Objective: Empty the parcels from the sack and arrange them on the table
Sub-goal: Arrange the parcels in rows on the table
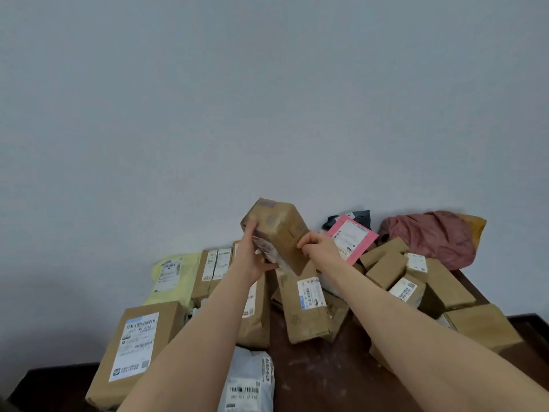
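I hold a brown cardboard parcel (277,230) tilted in the air above the pile, near the wall. My left hand (252,253) grips its left side and underside. My right hand (315,244) pinches its right edge. Below it, several brown parcels with white labels lie on the dark wooden table (326,379). A reddish crumpled sack (430,236) lies at the back right against the wall.
A large labelled box (135,349) sits at the near left, a pale yellow mailer (172,276) behind it. A white plastic mailer (251,382) lies at the front centre. A pink envelope (353,242) and a black bag (358,217) lean at the back. Brown boxes (442,288) crowd the right.
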A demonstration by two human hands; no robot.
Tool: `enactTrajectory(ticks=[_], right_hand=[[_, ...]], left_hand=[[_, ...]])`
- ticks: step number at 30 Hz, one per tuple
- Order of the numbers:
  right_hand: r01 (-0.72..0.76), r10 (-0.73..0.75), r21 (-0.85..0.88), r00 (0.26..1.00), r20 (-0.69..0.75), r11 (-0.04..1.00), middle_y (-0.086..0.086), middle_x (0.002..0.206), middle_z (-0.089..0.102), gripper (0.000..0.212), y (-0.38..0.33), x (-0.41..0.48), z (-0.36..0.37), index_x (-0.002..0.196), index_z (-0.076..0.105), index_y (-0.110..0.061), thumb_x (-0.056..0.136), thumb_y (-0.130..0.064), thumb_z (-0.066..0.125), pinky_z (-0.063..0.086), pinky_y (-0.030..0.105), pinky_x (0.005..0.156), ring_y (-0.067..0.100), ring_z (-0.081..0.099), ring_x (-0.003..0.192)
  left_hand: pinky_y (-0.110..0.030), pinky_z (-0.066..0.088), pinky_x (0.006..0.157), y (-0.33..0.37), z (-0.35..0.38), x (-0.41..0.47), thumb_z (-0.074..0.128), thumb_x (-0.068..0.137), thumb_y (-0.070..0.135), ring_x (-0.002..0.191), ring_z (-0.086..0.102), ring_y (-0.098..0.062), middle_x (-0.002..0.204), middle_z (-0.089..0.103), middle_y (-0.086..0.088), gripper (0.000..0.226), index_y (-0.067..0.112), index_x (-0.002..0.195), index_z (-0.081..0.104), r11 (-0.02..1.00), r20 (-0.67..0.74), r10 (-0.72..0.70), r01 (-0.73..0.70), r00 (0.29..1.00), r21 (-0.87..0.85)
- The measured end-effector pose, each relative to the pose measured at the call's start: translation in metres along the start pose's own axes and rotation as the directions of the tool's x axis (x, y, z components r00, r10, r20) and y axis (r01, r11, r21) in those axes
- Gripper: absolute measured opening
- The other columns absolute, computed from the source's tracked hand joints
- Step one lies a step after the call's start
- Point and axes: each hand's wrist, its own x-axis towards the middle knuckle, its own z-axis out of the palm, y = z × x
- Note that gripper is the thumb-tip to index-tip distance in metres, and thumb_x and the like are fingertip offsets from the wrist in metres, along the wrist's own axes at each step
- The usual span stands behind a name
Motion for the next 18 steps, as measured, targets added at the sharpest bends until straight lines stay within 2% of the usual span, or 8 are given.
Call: enactTrajectory(ticks=[2,4,6,10,14,15,17,18], right_hand=[[0.034,-0.033,-0.022,0.999,0.033,0.999,0.001,0.099,0.061,0.037,-0.003,0.021,0.005,0.063,0.060,-0.014,0.082,0.014,0.046,0.047,0.029,0.074,0.017,0.055,0.090],[0.051,-0.050,-0.007,0.997,0.059,0.999,0.003,0.123,0.061,0.040,-0.005,0.041,0.008,0.060,0.063,-0.014,0.078,0.017,0.047,0.049,0.040,0.093,0.024,0.055,0.112],[0.054,-0.053,-0.010,0.996,0.077,0.999,0.003,0.137,0.054,0.039,-0.005,0.055,0.010,0.061,0.066,-0.012,0.076,0.019,0.048,0.049,0.043,0.097,0.023,0.050,0.126],[0.046,-0.048,0.022,0.997,0.067,0.999,0.004,0.134,0.055,0.036,-0.006,0.076,0.010,0.064,0.062,-0.009,0.077,0.021,0.046,0.057,0.023,0.070,0.017,0.052,0.121],[-0.021,0.030,0.111,0.996,-0.080,0.994,-0.001,0.099,0.068,0.032,-0.001,0.099,0.007,0.076,0.063,-0.017,0.083,0.012,0.050,0.053,0.041,0.089,0.024,0.062,0.107],[-0.040,0.053,0.123,0.993,-0.102,0.992,-0.002,0.095,0.066,0.025,-0.002,0.103,0.006,0.082,0.062,-0.019,0.088,0.004,0.054,0.053,0.040,0.090,0.024,0.062,0.103],[-0.100,0.111,0.153,0.991,-0.068,0.983,0.001,0.104,0.064,0.012,-0.004,0.115,0.003,0.100,0.059,-0.020,0.090,-0.021,0.064,0.051,0.038,0.091,0.020,0.060,0.103],[-0.136,0.142,0.169,0.990,-0.021,0.976,0.002,0.110,0.064,0.033,-0.004,0.122,0.003,0.110,0.056,-0.020,0.085,-0.035,0.070,0.050,0.040,0.094,0.020,0.059,0.105]], left_hand=[[-0.054,0.045,0.095,0.010,-0.001,0.021,0.056,0.087,0.044,0.103,0.054,-0.028,0.100,0.058,-0.007,0.029,0.018,0.099,0.055,0.998,-0.047,0.039,-0.041,0.998,-0.041],[-0.043,0.047,0.083,0.019,-0.007,0.040,0.053,0.084,0.034,0.093,0.055,-0.026,0.095,0.056,-0.007,0.019,0.016,0.090,0.052,0.992,-0.074,0.064,-0.072,0.995,-0.107],[-0.036,0.045,0.076,0.024,-0.014,0.057,0.049,0.082,0.031,0.086,0.056,-0.024,0.094,0.058,-0.007,0.019,0.015,0.091,0.054,0.978,-0.075,0.065,-0.078,0.995,-0.194],[-0.032,0.047,0.072,0.030,-0.016,0.083,0.043,0.084,0.029,0.082,0.058,-0.021,0.090,0.061,-0.004,0.024,0.016,0.097,0.057,0.978,-0.080,0.058,-0.073,0.995,-0.194],[-0.039,0.046,0.076,0.035,0.001,0.099,0.047,0.087,0.037,0.087,0.055,-0.020,0.090,0.059,-0.001,0.020,0.020,0.090,0.057,0.995,-0.129,0.096,-0.094,0.987,0.023],[-0.039,0.045,0.078,0.037,0.006,0.102,0.047,0.088,0.040,0.087,0.055,-0.020,0.089,0.060,-0.001,0.023,0.020,0.088,0.057,0.991,-0.116,0.108,-0.098,0.987,0.087],[-0.040,0.043,0.084,0.039,0.017,0.107,0.045,0.091,0.045,0.088,0.054,-0.019,0.084,0.059,-0.001,0.028,0.021,0.083,0.055,0.980,-0.098,0.111,-0.093,0.989,0.176],[-0.041,0.043,0.086,0.040,0.021,0.108,0.044,0.092,0.045,0.089,0.054,-0.019,0.082,0.059,0.000,0.028,0.021,0.082,0.054,0.972,-0.098,0.116,-0.092,0.988,0.216]])
